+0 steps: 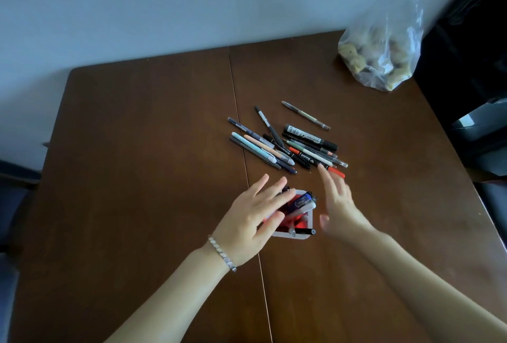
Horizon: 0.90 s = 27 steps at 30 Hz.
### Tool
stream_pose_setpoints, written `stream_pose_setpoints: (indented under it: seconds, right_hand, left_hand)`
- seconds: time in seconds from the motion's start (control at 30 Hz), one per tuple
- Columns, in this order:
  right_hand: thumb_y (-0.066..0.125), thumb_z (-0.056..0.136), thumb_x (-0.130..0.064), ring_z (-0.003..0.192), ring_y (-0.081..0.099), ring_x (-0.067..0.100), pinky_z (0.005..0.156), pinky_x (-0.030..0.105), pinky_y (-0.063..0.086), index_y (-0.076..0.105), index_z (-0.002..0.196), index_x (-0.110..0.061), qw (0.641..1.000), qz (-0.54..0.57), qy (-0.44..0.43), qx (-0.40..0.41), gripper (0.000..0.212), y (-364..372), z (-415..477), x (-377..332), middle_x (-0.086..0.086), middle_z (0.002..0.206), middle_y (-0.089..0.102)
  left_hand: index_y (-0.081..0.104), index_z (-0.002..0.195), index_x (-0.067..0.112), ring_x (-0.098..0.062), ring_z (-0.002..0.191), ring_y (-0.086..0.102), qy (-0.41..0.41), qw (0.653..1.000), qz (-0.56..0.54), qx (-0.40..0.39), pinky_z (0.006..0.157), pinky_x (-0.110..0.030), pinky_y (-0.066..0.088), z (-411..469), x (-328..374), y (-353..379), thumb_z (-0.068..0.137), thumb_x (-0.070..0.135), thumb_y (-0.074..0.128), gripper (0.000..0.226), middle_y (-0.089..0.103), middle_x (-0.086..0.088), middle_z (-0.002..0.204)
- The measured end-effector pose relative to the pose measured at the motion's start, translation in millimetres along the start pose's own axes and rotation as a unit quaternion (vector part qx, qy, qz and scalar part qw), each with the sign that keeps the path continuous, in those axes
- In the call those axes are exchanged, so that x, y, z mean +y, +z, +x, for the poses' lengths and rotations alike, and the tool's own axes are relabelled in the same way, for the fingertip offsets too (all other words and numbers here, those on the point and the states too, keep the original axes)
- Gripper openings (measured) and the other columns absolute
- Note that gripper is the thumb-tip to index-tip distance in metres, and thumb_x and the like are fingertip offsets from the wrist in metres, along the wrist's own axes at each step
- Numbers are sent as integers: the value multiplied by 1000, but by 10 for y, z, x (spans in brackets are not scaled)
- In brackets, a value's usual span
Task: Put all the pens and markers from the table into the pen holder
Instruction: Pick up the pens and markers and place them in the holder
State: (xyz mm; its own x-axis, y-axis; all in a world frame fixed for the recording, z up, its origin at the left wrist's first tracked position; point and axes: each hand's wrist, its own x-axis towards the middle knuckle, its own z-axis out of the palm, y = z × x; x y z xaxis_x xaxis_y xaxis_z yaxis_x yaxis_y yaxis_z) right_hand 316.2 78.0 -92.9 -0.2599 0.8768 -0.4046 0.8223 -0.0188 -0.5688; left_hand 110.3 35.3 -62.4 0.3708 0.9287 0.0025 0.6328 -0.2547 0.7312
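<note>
Hovering: both my hands are over the pen holder (297, 234) at lower centre of the frame; nothing in either one
Left hand: my left hand (253, 223) is spread flat, fingers splayed, lying across the holder's left rim; empty, gripping nothing; a silver bracelet (221, 253) sits at the wrist
Right hand: my right hand (338, 202) is open too, fingers loose and a bit blurred, just right of the holder, its fingertips near the red marker (335, 171); no grip
Holder: white-rimmed, red inside, already stuffed with several pens standing at angles; I judge it light and easy to tip, so one hand steadying it makes sense
Pile: the pens and markers (285, 147) lie in a loose heap at centre frame, just above the holder, many crossing and touching each other
Outlier: one slim pen (306, 116) lies apart, upper right of the heap
Black marker: the fat black marker (311, 138) looks easiest to pinch mid-barrel
Handling: all light, stiff, smooth plastic; round barrels will likely roll; I would take several at the middle and drop them in tip down
Risk: crowded holder; a new pen may snag on those inside
Bystander: a plastic bag (380, 51) sits at upper right of the table (137, 150), well apart
</note>
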Motion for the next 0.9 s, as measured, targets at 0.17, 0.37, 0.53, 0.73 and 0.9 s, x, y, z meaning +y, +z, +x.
stream_pose_setpoints:
  seconds: [0.17, 0.37, 0.53, 0.73, 0.9]
  right_hand:
    - [47, 88, 0, 132, 31, 24, 109, 38, 30, 36, 137, -11, 988, -93, 24, 120, 52, -217, 498, 113, 6, 142, 40]
    - [50, 91, -10, 121, 39, 26, 96, 38, 41, 43, 130, -10, 979, -185, 46, 67, 40, -61, 687, 228, 6, 135, 44]
    - [46, 85, 5, 114, 44, 28, 85, 37, 47, 38, 128, -8, 971, -215, 96, 51, 45, 72, 571, 249, 12, 124, 47]
    - [36, 92, -8, 69, 48, 28, 53, 34, 37, 43, 97, -3, 984, 1, 170, 47, 9, 25, 123, 163, 13, 97, 45]
    - [35, 97, -24, 60, 42, 14, 51, 21, 33, 47, 84, -10, 999, 30, 26, 20, 23, -553, -306, -382, -2, 68, 45]
  left_hand:
    - [5, 132, 50, 20, 129, 3, -144, 984, -100, -28, 103, -16, 13, -38, -7, -65, 70, 48, 69, 89, 3, 34, 140]
    - [1, 138, 41, -11, 135, 29, -194, 971, -82, -110, 109, -37, 37, 43, -44, 108, 65, 26, 81, 109, 21, 10, 150]
    - [27, 134, 28, -13, 123, 45, -179, 980, -74, -51, 99, -34, 48, 49, -44, 136, 61, 25, 83, 92, 40, 7, 138]
    - [42, 117, 29, -7, 108, 53, -210, 965, -128, 90, 86, -10, 47, -211, -163, -3, 54, 18, 87, 78, 49, 11, 120]
    - [37, 122, 30, -7, 107, 51, -247, 951, -136, 128, 77, -4, 43, -331, -257, -132, 58, 17, 85, 81, 47, 13, 122]
